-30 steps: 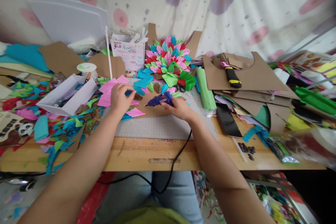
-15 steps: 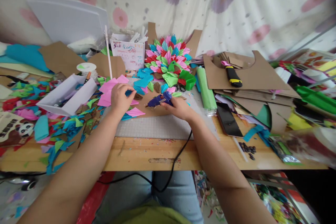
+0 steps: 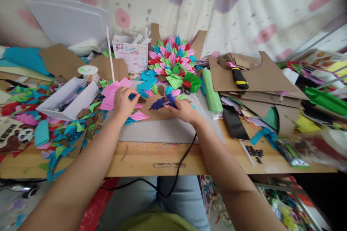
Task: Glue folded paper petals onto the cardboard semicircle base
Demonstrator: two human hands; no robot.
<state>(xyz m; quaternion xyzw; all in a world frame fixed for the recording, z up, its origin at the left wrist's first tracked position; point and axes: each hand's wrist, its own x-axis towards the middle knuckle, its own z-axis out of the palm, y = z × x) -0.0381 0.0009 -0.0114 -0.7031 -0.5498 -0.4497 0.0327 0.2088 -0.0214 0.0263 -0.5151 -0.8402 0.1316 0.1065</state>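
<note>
Left hand (image 3: pixel 124 101): curled narrow at brown pleated paper (image 3: pixel 142 99); cannot tell if holding.
Right hand (image 3: pixel 184 110): wrapped around blue glue gun (image 3: pixel 163 102), above cardboard (image 3: pixel 158 115).

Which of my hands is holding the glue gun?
Your right hand grips the blue glue gun; your left hand, farther left by the pink paper, shows no tool.

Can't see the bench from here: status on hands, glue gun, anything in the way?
Right hand gripping blue glue gun, nozzle over brown cardboard. Left hand at brown pleated piece, grip unclear. Possible snag: black cord draped over table edge.
</note>
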